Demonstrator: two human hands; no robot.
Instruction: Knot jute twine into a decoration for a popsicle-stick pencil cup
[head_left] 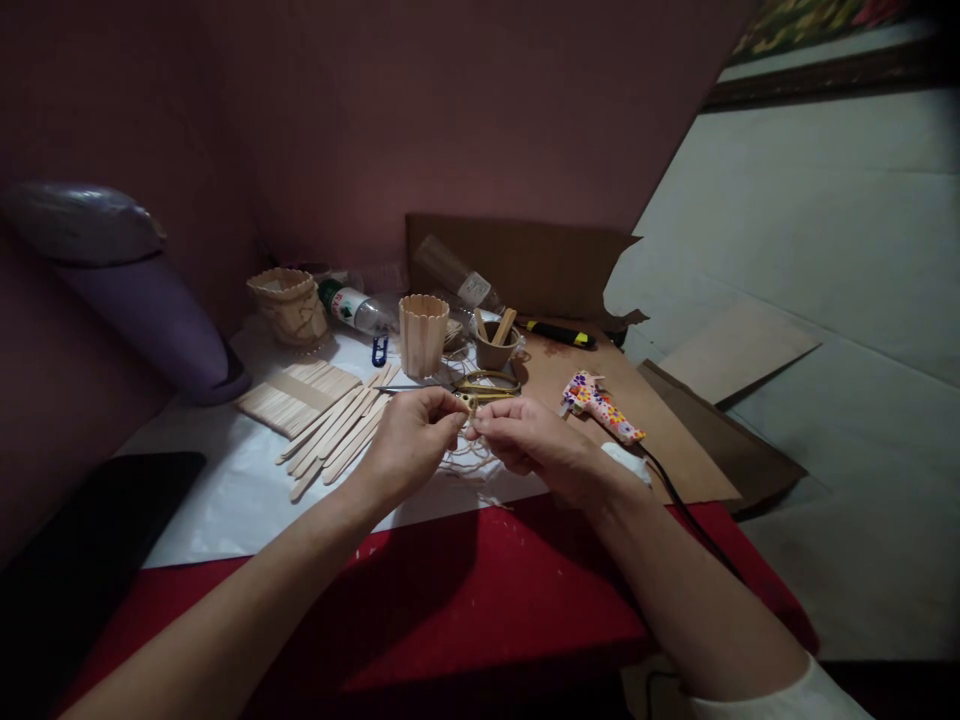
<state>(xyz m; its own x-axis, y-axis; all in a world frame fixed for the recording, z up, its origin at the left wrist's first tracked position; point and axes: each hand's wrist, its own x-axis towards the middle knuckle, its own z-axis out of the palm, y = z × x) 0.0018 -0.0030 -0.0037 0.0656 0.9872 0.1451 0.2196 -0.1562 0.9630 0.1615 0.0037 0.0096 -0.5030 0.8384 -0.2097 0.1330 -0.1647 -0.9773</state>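
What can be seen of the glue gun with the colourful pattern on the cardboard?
The glue gun lies on its side on a brown cardboard sheet, to the right of the right hand, not touched by either hand. Its body is white with a pattern of purple, red, yellow and orange patches. The nozzle end points up and left, toward the scissors. A black cord seems to run from its lower right end across the cardboard and red surface. Whether it is switched on cannot be told.

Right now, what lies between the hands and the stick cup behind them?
In the head view, gold-handled scissors lie on the white sheet between the left hand, the right hand and the stick cup. Pale string lies under the hands.
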